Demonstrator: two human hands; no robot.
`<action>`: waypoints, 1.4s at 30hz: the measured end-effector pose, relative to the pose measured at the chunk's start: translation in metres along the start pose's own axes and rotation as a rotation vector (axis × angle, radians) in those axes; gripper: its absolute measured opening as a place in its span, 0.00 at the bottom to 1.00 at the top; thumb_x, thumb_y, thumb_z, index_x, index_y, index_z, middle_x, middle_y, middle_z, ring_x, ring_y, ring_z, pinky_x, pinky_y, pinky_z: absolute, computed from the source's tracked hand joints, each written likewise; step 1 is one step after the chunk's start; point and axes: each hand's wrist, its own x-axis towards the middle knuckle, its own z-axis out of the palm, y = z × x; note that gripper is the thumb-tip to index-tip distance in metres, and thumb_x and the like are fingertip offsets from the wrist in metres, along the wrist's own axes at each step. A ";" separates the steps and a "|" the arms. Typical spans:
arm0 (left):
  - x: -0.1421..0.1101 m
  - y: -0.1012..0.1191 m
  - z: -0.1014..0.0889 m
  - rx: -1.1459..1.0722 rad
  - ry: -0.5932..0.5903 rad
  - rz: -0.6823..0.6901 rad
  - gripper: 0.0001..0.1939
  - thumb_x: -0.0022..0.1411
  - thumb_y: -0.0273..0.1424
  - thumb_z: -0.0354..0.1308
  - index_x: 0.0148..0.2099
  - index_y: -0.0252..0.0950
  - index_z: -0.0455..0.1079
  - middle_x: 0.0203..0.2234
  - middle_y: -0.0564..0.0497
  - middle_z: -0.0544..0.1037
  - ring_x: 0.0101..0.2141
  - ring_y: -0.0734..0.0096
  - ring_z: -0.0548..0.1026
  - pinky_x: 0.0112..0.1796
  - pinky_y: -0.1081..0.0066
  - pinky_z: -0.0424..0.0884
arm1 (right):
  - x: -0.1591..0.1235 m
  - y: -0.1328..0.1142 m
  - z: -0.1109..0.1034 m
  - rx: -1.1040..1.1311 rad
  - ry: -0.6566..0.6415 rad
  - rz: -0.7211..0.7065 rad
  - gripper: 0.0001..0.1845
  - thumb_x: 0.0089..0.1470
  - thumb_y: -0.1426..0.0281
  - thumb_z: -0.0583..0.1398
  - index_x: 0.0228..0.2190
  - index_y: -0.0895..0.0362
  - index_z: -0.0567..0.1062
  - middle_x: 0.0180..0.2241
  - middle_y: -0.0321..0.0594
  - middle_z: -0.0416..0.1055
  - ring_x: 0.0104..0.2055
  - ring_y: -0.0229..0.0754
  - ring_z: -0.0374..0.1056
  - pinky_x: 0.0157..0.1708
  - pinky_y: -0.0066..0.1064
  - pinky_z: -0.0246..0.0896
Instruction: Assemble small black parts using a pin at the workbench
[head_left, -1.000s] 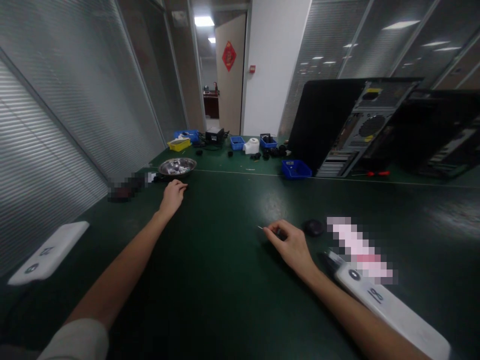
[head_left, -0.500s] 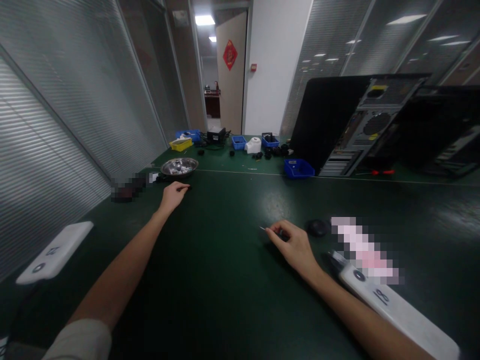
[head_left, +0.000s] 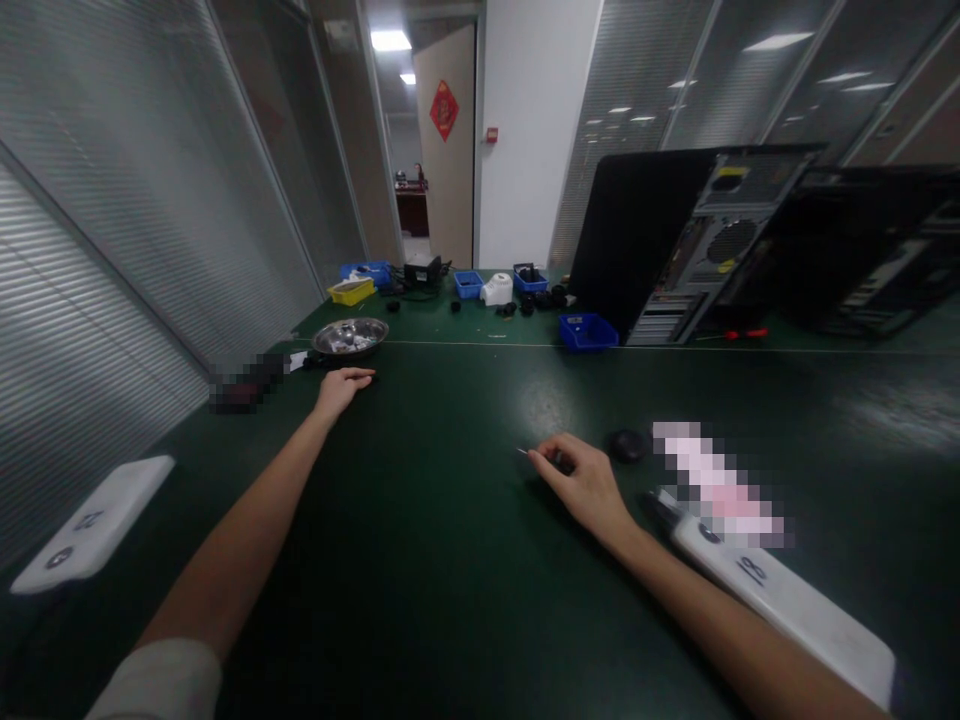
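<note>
My right hand (head_left: 581,478) is closed in a pinch above the green table (head_left: 435,520). A thin, pale, needle-like piece (head_left: 523,452) sticks out to the left from its fingertips. My left hand (head_left: 341,392) reaches far forward, low over the table, just in front of a round metal bowl (head_left: 350,350) with small whitish pieces in it. The left fingers are pressed together, and a small dark spot shows at their tips. Whether that is a held part or shadow, I cannot make out.
A black computer mouse (head_left: 627,446) lies beyond my right hand. White power banks lie at the right (head_left: 795,610) and left (head_left: 94,520). Blue bins (head_left: 589,335), a yellow bin (head_left: 351,292) and a white device (head_left: 496,290) stand farther back. Computer cases (head_left: 675,250) stand at the right.
The camera view has turned slightly to the right. The left fingers look a little straighter. My right hand keeps its pinch on the thin piece and has hardly moved.
</note>
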 end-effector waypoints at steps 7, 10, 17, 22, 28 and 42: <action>0.002 0.008 -0.004 -0.030 -0.034 -0.076 0.18 0.50 0.36 0.69 0.45 0.37 0.83 0.43 0.43 0.84 0.47 0.52 0.78 0.50 0.59 0.70 | 0.000 -0.004 -0.002 -0.006 -0.028 -0.002 0.15 0.64 0.57 0.59 0.31 0.53 0.77 0.34 0.39 0.76 0.35 0.43 0.71 0.35 0.33 0.63; -0.003 0.022 -0.007 -0.028 -0.087 -0.079 0.17 0.50 0.37 0.69 0.43 0.37 0.83 0.43 0.42 0.84 0.48 0.51 0.78 0.51 0.58 0.70 | 0.000 -0.004 -0.002 -0.012 -0.042 -0.007 0.16 0.65 0.57 0.58 0.32 0.53 0.77 0.34 0.39 0.76 0.35 0.43 0.71 0.35 0.33 0.63; -0.089 0.089 0.045 -0.090 -0.505 0.049 0.18 0.55 0.39 0.70 0.48 0.40 0.82 0.40 0.46 0.84 0.40 0.58 0.80 0.42 0.62 0.74 | -0.001 -0.005 0.000 -0.051 -0.086 -0.038 0.12 0.64 0.59 0.59 0.33 0.52 0.77 0.34 0.37 0.75 0.35 0.42 0.71 0.35 0.32 0.62; -0.182 0.133 0.097 -0.150 -0.610 0.353 0.10 0.67 0.38 0.61 0.45 0.43 0.81 0.43 0.48 0.82 0.42 0.65 0.79 0.44 0.66 0.73 | -0.005 -0.008 0.001 -0.073 -0.138 -0.070 0.10 0.63 0.60 0.60 0.34 0.51 0.76 0.34 0.36 0.75 0.35 0.42 0.71 0.35 0.32 0.62; -0.206 0.145 0.099 -0.094 -0.506 0.497 0.12 0.72 0.36 0.55 0.51 0.44 0.79 0.43 0.47 0.81 0.38 0.67 0.77 0.39 0.67 0.72 | -0.010 -0.010 0.002 -0.083 -0.149 -0.078 0.10 0.63 0.60 0.60 0.34 0.51 0.76 0.34 0.36 0.75 0.34 0.42 0.71 0.35 0.32 0.62; -0.206 0.146 0.093 -0.130 -0.579 0.638 0.12 0.70 0.30 0.59 0.52 0.42 0.79 0.47 0.49 0.82 0.47 0.66 0.79 0.51 0.65 0.74 | -0.014 -0.017 0.002 -0.052 -0.188 -0.111 0.09 0.65 0.62 0.59 0.34 0.51 0.75 0.35 0.37 0.74 0.33 0.41 0.69 0.32 0.31 0.62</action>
